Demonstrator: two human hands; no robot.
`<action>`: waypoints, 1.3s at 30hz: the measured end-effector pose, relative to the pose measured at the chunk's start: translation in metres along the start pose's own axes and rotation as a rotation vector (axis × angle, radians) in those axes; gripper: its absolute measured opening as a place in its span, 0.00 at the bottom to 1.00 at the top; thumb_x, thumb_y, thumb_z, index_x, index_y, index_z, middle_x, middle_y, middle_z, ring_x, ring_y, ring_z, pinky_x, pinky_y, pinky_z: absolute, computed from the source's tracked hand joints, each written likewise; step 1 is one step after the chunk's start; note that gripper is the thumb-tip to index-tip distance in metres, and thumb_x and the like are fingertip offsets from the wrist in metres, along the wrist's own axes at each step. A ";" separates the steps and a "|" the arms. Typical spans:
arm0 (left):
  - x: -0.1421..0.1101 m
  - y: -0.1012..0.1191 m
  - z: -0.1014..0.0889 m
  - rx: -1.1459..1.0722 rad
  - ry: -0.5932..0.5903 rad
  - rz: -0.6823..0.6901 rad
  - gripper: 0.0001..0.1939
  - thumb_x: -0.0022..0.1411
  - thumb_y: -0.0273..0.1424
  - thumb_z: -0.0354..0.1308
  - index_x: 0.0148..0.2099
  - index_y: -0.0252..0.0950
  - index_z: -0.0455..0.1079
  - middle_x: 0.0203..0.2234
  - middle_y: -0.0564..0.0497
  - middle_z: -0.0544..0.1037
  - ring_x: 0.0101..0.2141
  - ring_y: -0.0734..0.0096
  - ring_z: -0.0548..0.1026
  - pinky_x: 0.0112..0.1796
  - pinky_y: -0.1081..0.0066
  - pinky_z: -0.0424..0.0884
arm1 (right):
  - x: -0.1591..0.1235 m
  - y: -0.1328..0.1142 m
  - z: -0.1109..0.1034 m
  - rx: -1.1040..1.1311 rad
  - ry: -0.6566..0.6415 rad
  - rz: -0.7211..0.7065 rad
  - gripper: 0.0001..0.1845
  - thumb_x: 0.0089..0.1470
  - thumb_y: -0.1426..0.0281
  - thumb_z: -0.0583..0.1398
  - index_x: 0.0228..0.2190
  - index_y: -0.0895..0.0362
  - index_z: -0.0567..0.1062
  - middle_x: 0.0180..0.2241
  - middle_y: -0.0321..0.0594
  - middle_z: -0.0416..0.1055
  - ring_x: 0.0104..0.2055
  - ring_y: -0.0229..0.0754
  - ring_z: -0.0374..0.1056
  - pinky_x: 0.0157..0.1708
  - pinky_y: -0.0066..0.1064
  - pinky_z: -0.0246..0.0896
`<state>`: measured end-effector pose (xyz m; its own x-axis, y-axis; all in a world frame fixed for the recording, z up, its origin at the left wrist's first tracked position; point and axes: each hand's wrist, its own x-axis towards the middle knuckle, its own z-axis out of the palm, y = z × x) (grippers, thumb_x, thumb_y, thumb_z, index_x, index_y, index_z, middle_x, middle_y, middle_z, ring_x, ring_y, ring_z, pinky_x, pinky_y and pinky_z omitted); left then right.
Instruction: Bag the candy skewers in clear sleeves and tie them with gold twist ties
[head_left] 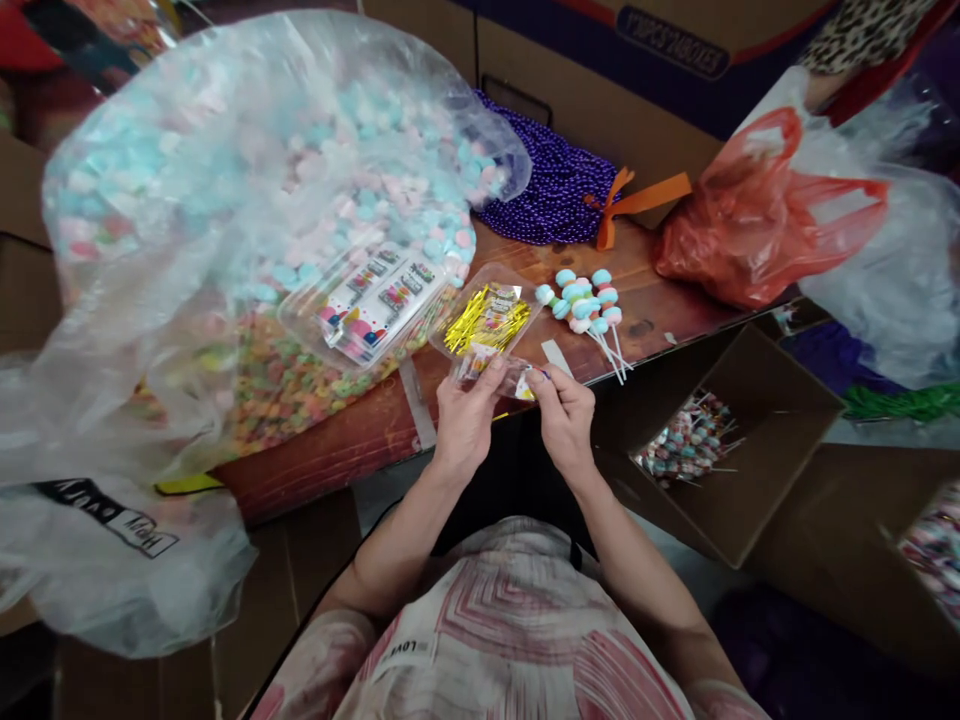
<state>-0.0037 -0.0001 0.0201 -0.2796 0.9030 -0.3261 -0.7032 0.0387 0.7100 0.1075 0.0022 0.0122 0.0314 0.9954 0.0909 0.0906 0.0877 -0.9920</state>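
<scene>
My left hand [466, 415] and my right hand [564, 412] are both pinched on a small clear wrapper [501, 378] at the front edge of the wooden table [337, 450]. Just beyond my fingers lies a clear packet of gold twist ties [486, 318]. To its right rest several pastel marshmallow lollipops [583, 298] on white sticks. Left of the ties sits a clear tray of printed sticker labels [373, 300].
A huge clear bag of pastel sweets [247, 190] fills the left of the table. Purple bead strings [551, 185] with an orange ribbon lie at the back, a red plastic bag [757, 215] to the right. An open cardboard box of wrapped lollipops [694, 445] stands lower right.
</scene>
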 end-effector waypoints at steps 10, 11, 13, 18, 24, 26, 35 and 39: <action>-0.008 -0.001 -0.005 -0.015 0.064 -0.044 0.20 0.43 0.38 0.82 0.35 0.36 0.80 0.33 0.53 0.84 0.33 0.74 0.80 0.38 0.74 0.74 | 0.005 0.005 -0.016 -0.418 0.004 -0.300 0.29 0.71 0.58 0.55 0.20 0.54 0.57 0.19 0.30 0.53 0.24 0.35 0.52 0.30 0.33 0.48; -0.007 0.000 -0.005 -0.035 0.085 -0.054 0.19 0.43 0.36 0.82 0.35 0.36 0.79 0.32 0.53 0.84 0.33 0.74 0.80 0.38 0.74 0.74 | 0.006 0.004 -0.018 -0.487 -0.020 -0.350 0.29 0.72 0.59 0.55 0.20 0.54 0.56 0.19 0.30 0.53 0.24 0.35 0.51 0.31 0.34 0.47; -0.003 0.001 -0.005 -0.083 0.133 -0.077 0.19 0.42 0.33 0.82 0.34 0.36 0.79 0.31 0.54 0.83 0.32 0.75 0.80 0.38 0.73 0.74 | 0.008 0.001 -0.019 -0.606 -0.042 -0.433 0.28 0.73 0.61 0.54 0.21 0.54 0.56 0.20 0.30 0.55 0.24 0.36 0.52 0.32 0.35 0.47; 0.005 0.004 0.005 -0.169 0.217 -0.009 0.20 0.41 0.34 0.82 0.35 0.36 0.78 0.29 0.56 0.82 0.30 0.79 0.78 0.34 0.77 0.71 | 0.023 -0.010 -0.029 -0.817 0.029 -0.506 0.24 0.73 0.63 0.54 0.23 0.53 0.63 0.23 0.35 0.64 0.29 0.40 0.60 0.36 0.36 0.52; 0.020 0.017 0.003 -0.167 0.263 -0.066 0.17 0.49 0.33 0.80 0.34 0.34 0.75 0.27 0.55 0.81 0.27 0.79 0.78 0.34 0.77 0.73 | 0.070 -0.011 -0.047 -1.255 0.145 -0.183 0.11 0.67 0.63 0.60 0.37 0.58 0.76 0.37 0.51 0.75 0.40 0.51 0.69 0.43 0.40 0.56; 0.023 0.019 0.000 -0.164 0.251 -0.078 0.15 0.53 0.35 0.78 0.35 0.34 0.75 0.27 0.55 0.81 0.27 0.79 0.78 0.34 0.77 0.73 | 0.082 -0.007 -0.049 -1.321 0.082 -0.048 0.10 0.66 0.67 0.59 0.37 0.60 0.76 0.35 0.52 0.75 0.38 0.51 0.70 0.42 0.40 0.57; 0.031 0.018 0.001 -0.152 0.267 -0.151 0.11 0.62 0.34 0.73 0.36 0.35 0.75 0.30 0.53 0.81 0.31 0.78 0.79 0.39 0.76 0.74 | 0.054 0.012 -0.065 -0.616 0.388 -0.119 0.09 0.64 0.70 0.57 0.30 0.56 0.72 0.27 0.38 0.70 0.31 0.41 0.65 0.35 0.33 0.59; 0.033 0.016 0.001 -0.119 0.252 -0.109 0.12 0.59 0.33 0.75 0.34 0.35 0.75 0.28 0.54 0.82 0.30 0.77 0.80 0.37 0.75 0.74 | 0.017 0.001 -0.060 0.021 0.237 -0.039 0.12 0.63 0.62 0.64 0.31 0.55 0.72 0.26 0.33 0.69 0.23 0.33 0.57 0.25 0.27 0.53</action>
<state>-0.0237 0.0309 0.0218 -0.3412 0.7613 -0.5514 -0.8055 0.0656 0.5890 0.1682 0.0172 0.0181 0.2618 0.9542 0.1447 0.0761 0.1290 -0.9887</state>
